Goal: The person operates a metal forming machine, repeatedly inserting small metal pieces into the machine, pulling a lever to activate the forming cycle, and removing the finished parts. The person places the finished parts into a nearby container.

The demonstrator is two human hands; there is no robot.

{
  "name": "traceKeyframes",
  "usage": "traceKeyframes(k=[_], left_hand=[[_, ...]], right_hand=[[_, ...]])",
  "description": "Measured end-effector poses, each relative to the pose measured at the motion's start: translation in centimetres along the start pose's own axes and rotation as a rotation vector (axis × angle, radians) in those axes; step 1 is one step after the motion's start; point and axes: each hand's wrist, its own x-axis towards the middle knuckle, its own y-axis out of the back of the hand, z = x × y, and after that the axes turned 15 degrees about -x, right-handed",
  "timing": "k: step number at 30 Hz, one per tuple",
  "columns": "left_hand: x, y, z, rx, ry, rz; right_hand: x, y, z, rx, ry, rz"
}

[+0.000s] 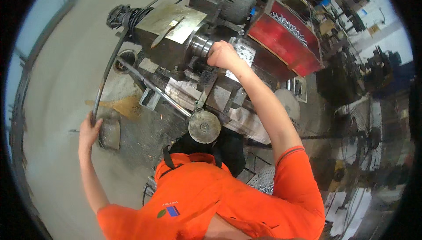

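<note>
My left hand (90, 130) is wrapped around the lower end of a long dark lever (104, 79). The lever slants up to the left end of a lathe's headstock (163, 48). My right hand (223, 55) is closed at the front of the shiny round spindle nose (202, 45). Its fingers are curled in, and whatever they hold is hidden behind them. A knife-like tool with a pale handle (166, 33) lies on the metal sheet covering the headstock. Below the spindle is the tool slide (218, 97), with a round handwheel (204, 127) nearest my body.
A red bin (285, 37) of small metal parts stands right of the motor (222, 0). A steel bar (154, 87) crosses the machine's near left side. On the floor lie a straw brush (121, 106) and a dustpan-like tray (110, 133). A fan (371, 136) stands at right.
</note>
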Motion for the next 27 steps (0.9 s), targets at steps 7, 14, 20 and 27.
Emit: traceKeyframes(k=[7,14,20,27], left_hand=[[2.5,-0.7,-1.9,0.473,0.001,0.092],[12.2,8.5,-10.9,0.854,-0.468,0.276],[15.2,9.2,-11.5,0.917,-0.074,0.162],[14.0,-5.6,-6.5,-0.154,-0.449,0.567]], right_hand=[[-0.2,0.3,-0.9,-0.051,0.079,0.075],[-0.6,0.8,-1.5,-0.009,-0.006,0.104],[-0.4,0.3,-0.8,-0.070,0.031,-0.006],[-12.7,4.4,2.0,0.179,0.043,0.468]])
